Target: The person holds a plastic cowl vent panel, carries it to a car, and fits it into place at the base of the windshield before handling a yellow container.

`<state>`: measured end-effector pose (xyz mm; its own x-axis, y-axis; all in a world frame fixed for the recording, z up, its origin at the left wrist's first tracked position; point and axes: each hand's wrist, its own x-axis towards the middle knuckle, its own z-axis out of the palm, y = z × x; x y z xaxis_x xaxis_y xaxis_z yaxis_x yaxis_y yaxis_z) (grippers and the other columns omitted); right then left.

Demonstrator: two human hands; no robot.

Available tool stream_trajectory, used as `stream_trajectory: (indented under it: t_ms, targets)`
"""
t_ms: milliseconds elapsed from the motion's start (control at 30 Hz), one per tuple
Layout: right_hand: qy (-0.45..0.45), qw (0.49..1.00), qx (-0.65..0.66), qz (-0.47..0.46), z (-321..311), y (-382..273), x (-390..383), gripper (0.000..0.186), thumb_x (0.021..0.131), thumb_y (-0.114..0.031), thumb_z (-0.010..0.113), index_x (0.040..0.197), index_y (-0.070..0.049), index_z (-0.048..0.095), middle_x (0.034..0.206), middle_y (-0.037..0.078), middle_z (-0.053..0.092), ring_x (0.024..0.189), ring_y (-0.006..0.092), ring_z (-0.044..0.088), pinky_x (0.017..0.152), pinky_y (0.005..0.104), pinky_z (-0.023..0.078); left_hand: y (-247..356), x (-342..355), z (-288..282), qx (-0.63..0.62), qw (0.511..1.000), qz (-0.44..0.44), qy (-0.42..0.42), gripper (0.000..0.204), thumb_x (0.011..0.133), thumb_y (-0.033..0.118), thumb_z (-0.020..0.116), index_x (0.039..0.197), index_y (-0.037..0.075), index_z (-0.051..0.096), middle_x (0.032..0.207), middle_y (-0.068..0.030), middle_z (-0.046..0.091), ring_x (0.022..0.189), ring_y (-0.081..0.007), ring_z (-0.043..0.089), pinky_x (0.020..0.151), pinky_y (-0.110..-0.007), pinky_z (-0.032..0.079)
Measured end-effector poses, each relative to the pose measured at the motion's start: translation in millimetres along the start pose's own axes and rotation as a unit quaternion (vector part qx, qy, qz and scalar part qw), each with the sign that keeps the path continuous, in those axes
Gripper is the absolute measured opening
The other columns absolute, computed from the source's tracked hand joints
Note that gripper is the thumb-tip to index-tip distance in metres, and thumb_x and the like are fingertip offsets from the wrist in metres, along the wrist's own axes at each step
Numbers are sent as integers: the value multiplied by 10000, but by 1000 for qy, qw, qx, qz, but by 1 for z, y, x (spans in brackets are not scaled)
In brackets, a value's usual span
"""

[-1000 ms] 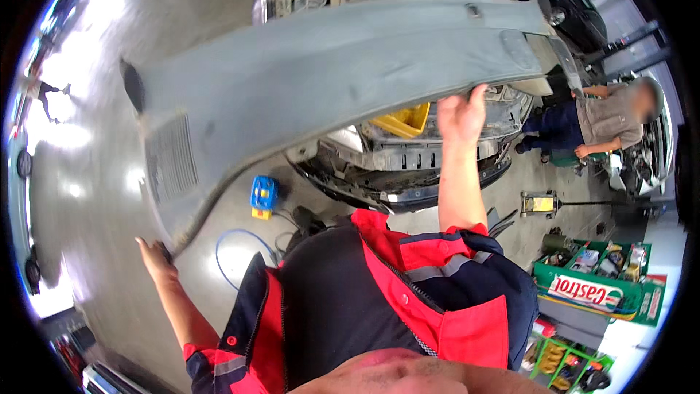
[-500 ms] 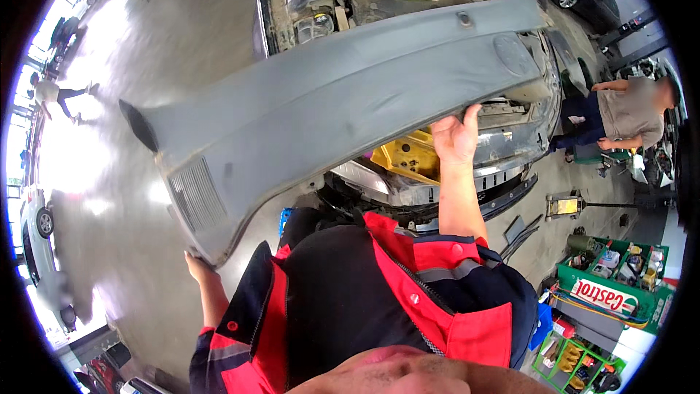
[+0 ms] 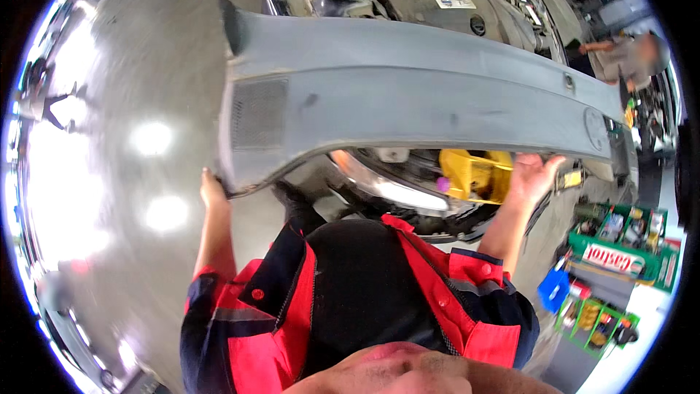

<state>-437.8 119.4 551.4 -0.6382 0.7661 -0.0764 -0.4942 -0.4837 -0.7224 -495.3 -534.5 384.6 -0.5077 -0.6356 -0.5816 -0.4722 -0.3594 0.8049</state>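
Observation:
A long grey plastic car trim panel (image 3: 408, 76) is held up in front of me, spanning the space between both arms. It has a ribbed vent patch at its left end and a round mark near its right end. My left hand (image 3: 212, 188) is closed on the panel's lower left corner, its fingers partly hidden behind the edge. Under the lower edge, toward the right end, my right hand (image 3: 534, 176) grips it with the thumb showing and the other fingers partly hidden.
Beyond the panel stands a car with its engine bay (image 3: 445, 9) exposed. A yellow container (image 3: 477, 168) shows below the panel, by the headlight (image 3: 408, 193). Green tool carriers (image 3: 620, 252) stand at the right. Another person (image 3: 620, 58) is at the far right.
The panel has swung from a slant to nearly level, its left end rising and its right end dropping. Both hands have moved with it, and the view has shifted.

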Motion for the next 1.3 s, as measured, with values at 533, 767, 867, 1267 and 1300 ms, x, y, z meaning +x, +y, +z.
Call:
stream_trajectory:
  t_ms: [533,767,867,1267,1300]
  targets:
    - [63,949,-91,-295,130,2,-157,571,976,-480,508,1417,-127,428,1423,87,497,1279,279,484,1055,469,394,148,154,151,186,950,-61,-244,691,949,495,481,1329,-82,462,1318,-150,514,1172,-274,488,1016,-460,374]
    - [49,963,-67,-256,153,20,-131,507,961,-489,543,1286,-100,531,1212,76,617,1007,209,576,844,353,471,150,158,133,164,949,-84,-257,672,948,493,478,1292,-85,499,1265,-134,546,1128,-275,504,1000,-435,382]
    - [48,975,-17,-217,152,29,-94,472,959,-477,558,1240,-98,578,1154,54,654,932,194,603,803,328,498,137,161,115,158,951,-93,-247,663,955,489,476,1313,-69,482,1323,-132,514,1184,-274,482,1016,-415,364]
    - [-29,999,24,19,219,223,104,575,958,-533,507,1387,-151,466,1304,41,579,1081,237,571,918,384,443,141,205,66,133,978,-70,-144,562,955,435,510,1307,-4,506,1244,-116,587,1092,-258,576,939,-380,449]
    - [-39,993,64,86,241,238,113,613,954,-548,503,1402,-133,450,1352,82,549,1186,297,528,1037,470,374,143,194,69,138,978,-70,-142,559,956,433,509,1308,-1,503,1239,-117,589,1090,-258,578,937,-379,453]
